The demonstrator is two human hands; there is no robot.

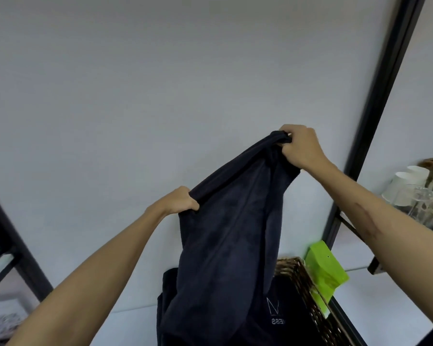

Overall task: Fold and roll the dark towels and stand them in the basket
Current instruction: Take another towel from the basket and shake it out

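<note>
Dark navy terry towel [225,236] hangs lengthwise above brown wicker basket [308,290]; left hand [178,199], higher right hand [300,146] pinch top corners.

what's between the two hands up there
In the head view, the top edge of the dark towel runs between the left hand and the right hand. Both grip it, the right higher; the rest hangs toward the wicker basket.

2 bare forearms, no sleeves; the right forearm [368,221] bears a long darkish mark.
</note>
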